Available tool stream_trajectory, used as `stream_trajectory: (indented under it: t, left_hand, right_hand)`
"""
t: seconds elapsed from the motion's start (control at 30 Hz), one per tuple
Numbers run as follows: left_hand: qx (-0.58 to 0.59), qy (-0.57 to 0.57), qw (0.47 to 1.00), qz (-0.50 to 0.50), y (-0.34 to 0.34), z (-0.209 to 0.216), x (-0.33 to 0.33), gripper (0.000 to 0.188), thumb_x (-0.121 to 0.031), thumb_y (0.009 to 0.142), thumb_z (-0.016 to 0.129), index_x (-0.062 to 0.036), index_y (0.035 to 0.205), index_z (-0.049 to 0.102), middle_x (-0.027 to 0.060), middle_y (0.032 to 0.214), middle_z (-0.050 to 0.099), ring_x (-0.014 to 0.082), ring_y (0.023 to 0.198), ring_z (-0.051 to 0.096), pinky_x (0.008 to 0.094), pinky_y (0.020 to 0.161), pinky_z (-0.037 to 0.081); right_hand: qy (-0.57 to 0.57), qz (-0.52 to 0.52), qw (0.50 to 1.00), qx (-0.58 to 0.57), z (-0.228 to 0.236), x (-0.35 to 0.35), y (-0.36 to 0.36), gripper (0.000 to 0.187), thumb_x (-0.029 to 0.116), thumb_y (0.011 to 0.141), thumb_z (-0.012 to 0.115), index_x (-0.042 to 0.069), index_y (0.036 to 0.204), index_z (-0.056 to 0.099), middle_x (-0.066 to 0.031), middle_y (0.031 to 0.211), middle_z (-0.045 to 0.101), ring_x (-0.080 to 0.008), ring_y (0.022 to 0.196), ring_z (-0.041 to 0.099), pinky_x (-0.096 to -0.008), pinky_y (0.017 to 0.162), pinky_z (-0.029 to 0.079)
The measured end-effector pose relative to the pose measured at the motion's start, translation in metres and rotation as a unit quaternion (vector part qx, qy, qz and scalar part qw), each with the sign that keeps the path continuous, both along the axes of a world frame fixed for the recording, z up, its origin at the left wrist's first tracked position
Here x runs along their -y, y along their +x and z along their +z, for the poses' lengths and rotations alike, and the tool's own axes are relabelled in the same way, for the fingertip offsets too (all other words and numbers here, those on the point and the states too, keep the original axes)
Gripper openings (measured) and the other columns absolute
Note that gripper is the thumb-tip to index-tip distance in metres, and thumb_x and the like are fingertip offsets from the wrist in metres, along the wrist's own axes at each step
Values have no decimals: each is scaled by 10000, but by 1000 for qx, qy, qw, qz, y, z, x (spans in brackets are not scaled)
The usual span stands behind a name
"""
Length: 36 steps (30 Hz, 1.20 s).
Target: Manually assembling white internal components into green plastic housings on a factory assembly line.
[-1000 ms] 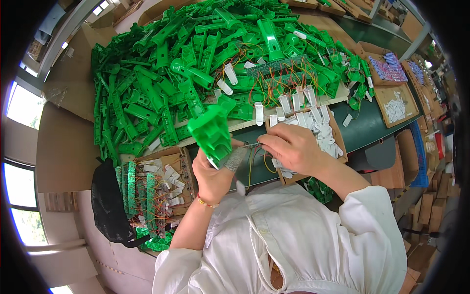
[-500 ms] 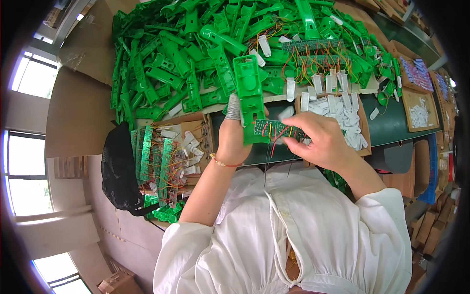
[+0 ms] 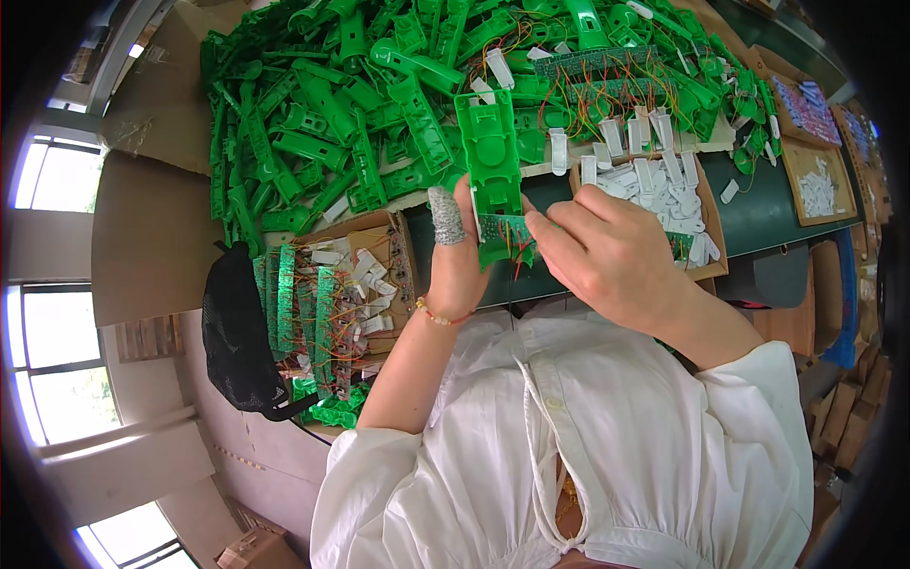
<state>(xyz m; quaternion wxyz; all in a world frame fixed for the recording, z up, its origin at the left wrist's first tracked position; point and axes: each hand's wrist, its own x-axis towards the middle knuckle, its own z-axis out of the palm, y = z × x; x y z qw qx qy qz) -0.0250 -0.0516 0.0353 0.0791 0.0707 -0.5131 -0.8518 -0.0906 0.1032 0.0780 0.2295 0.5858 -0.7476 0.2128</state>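
A long green plastic housing (image 3: 488,152) stands upright in my left hand (image 3: 457,261), its hollow side showing. The thumb of that hand, wrapped in grey tape, lies along the housing's left side. At the housing's lower part sits a small green circuit board (image 3: 500,228) with red and dark wires. My right hand (image 3: 607,254) has its fingertips pinched at the board's right end, against the housing. Its fingers partly cover the board, so how deep it sits cannot be seen.
Beyond my hands lies a big heap of green housings (image 3: 322,142). Wired circuit boards (image 3: 621,90) rest on it at right. A carton of white plastic pieces (image 3: 654,194) stands right of my hands. At left are a box of wired boards (image 3: 324,313) and a black mesh bag (image 3: 237,332).
My right hand has brought the circuit board left into the lower part of the housing; before, the board was held across its front. The view has shifted slightly.
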Motion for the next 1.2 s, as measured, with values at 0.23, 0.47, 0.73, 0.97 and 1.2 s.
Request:
stream_trajectory:
  t: [0.23, 0.47, 0.73, 0.97, 1.2]
  left_hand:
    - [-7, -43, 998, -54, 6, -7, 6, 627, -606, 863, 240, -113, 1241, 326, 79, 1047, 524, 165, 813, 546, 297, 548, 463]
    - [33, -22, 996, -77, 14, -10, 9, 358, -257, 921, 352, -95, 1239, 333, 78, 1073, 499, 194, 859, 543, 316, 607, 479]
    - [6, -178, 983, 38, 1, -46, 10, 328, 31, 819, 338, -17, 1117, 468, 61, 999, 533, 133, 827, 531, 265, 665, 467]
    - [58, -104, 993, -16, 6, -29, 7, 276, -135, 908, 413, -27, 1161, 436, 35, 984, 531, 115, 817, 514, 247, 667, 444]
    - [-37, -144, 988, 33, 6, -40, 5, 341, -83, 838, 429, -24, 1173, 410, 31, 950, 521, 113, 771, 508, 248, 603, 436]
  right_hand:
    - [26, 21, 992, 126, -5, 1, -9, 324, 59, 586, 706, 24, 896, 618, -38, 740, 569, -185, 689, 535, -292, 557, 465]
    - [-9, 43, 983, 177, -26, 2, -13, 349, 66, 565, 725, 26, 895, 617, -43, 770, 580, -195, 702, 540, -301, 567, 469]
    - [31, 16, 989, 141, -44, 8, -18, 310, 89, 604, 713, 34, 896, 623, -33, 785, 589, -189, 738, 546, -293, 603, 477]
    - [18, 18, 986, 164, -44, 5, -18, 300, 90, 613, 709, 32, 896, 627, -32, 785, 590, -185, 744, 550, -293, 610, 478]
    - [31, -8, 993, 111, -41, 10, -9, 304, 61, 617, 677, 10, 911, 618, -36, 761, 572, -185, 737, 533, -281, 599, 471]
